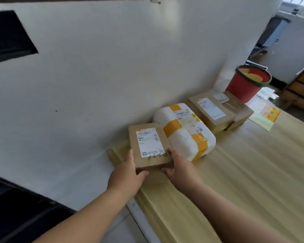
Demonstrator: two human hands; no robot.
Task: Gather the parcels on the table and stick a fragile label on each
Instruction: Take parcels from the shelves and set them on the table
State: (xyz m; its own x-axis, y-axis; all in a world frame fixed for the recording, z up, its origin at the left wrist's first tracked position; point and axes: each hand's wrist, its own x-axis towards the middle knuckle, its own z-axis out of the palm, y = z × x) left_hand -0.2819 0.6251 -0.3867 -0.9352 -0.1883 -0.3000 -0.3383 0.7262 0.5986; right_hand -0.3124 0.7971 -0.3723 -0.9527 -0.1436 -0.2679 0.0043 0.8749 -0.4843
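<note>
— Gripping what, those hands?
— Both are gripping the small brown parcel (150,146): left hand (126,174) curling round its near-left corner, right hand (179,167) round its near-right one.
— Where is it sitting?
— At the table's (244,172) corner by the wall, just beside the white taped parcel (184,130); two brown parcels (211,111) are lying farther along that edge.

**Person's upper limbs, head view.** The left hand (125,174) and right hand (180,170) are bare, and the back of each faces the camera. The fingers (130,153) are short and rounded, with a stubby thumb (144,172) on the left hand. The left forearm (88,213), entering from 7 o'clock, and the right forearm (226,211), entering from 5 o'clock, are bare along their whole visible length. Both look broader toward the lower edge of the frame. Nails and fine surface detail are too blurred to tell.
</note>
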